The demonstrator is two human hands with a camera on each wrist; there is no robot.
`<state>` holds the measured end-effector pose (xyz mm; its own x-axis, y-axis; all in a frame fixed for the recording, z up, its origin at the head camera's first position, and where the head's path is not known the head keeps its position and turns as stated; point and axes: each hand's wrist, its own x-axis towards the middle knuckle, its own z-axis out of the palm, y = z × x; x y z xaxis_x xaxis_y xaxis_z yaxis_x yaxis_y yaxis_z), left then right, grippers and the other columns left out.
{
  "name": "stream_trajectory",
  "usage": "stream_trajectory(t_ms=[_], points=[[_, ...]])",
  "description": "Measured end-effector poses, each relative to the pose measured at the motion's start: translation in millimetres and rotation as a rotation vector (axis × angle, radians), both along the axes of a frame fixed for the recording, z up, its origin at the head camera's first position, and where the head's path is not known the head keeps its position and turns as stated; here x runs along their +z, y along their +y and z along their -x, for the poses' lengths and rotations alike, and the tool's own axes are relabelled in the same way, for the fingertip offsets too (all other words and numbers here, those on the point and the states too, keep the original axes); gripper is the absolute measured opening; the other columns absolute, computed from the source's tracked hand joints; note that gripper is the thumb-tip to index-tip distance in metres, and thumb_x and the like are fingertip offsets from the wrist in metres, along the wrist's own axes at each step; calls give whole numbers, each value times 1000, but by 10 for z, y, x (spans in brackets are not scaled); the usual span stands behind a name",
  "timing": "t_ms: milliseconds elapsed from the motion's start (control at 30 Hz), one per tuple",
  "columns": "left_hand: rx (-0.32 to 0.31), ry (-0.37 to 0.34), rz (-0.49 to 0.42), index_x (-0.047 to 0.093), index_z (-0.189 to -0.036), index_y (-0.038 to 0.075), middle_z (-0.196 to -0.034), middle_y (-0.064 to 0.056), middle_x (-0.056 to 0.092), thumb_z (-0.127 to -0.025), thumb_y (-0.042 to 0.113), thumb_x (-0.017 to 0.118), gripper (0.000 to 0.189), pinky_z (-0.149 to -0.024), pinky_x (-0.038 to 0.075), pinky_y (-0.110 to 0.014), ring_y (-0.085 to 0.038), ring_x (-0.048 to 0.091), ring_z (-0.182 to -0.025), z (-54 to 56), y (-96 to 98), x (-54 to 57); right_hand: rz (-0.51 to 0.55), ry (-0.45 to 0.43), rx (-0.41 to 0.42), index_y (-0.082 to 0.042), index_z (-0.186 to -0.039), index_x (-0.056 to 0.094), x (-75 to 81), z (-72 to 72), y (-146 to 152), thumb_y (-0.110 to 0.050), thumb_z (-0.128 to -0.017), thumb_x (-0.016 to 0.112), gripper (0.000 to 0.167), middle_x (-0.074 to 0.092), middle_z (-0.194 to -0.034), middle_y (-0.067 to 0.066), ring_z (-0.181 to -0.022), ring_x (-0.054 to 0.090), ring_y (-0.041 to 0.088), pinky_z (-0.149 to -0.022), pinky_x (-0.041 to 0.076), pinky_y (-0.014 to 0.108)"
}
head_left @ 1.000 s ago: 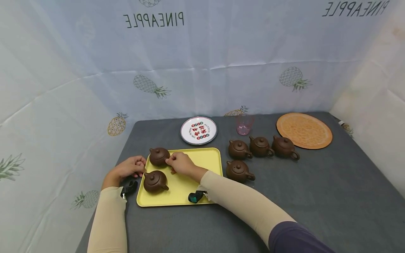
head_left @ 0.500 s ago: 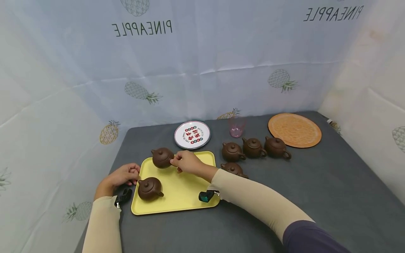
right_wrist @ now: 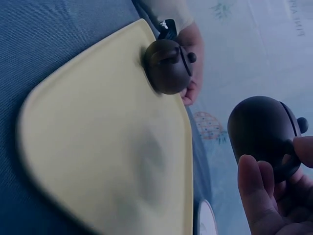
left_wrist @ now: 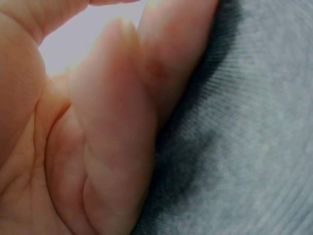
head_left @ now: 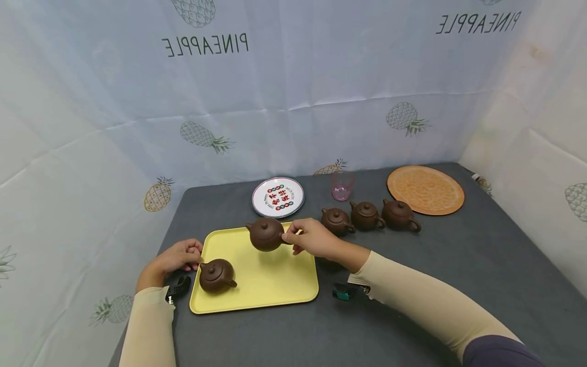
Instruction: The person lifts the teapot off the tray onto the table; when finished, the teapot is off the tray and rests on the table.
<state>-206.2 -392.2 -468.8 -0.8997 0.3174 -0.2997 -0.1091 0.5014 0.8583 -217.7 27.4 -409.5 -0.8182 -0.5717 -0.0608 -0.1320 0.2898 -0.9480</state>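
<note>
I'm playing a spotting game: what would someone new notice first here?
Probably the bright yellow tray on the dark table's left side. Above it, the right hand holds a brown teapot by its handle. Behind the tray, a white plate with red writing stands out.

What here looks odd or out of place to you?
The PINEAPPLE lettering on the cloth behind reads backwards, as if mirrored. Nothing else stands out; the teapot in the right hand shows no visible damage.
</note>
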Motion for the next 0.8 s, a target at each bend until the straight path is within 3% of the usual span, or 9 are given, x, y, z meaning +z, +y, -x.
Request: stream_trajectory(t_ms=[267,567,800], points=[[9,-18,33,49,-104,-5,-73,-5,62,-84,7,66,28,-54,47,-26,-15,59,-62,14,5,-56,-13,44,-19,-1,-89,61,94,-25,544,-25,-96,64,25,61,-85,19,-74,67,25,-72,55,42],[8,-5,42,50,-103,-4,-72,-6,61,-85,7,67,27,-53,46,-27,-16,59,-62,27,-17,-71,-13,35,-86,4,-92,58,107,-62,1117,-23,-97,61,28,58,-75,14,-76,64,30,-74,55,44],[7,-11,21,50,-104,-5,-71,-7,59,-85,5,66,27,-52,45,-27,-16,59,-61,28,-23,-66,-23,47,-162,4,-98,61,83,-153,1512,-27,-97,62,31,58,-79,15,-78,65,32,-76,54,42]])
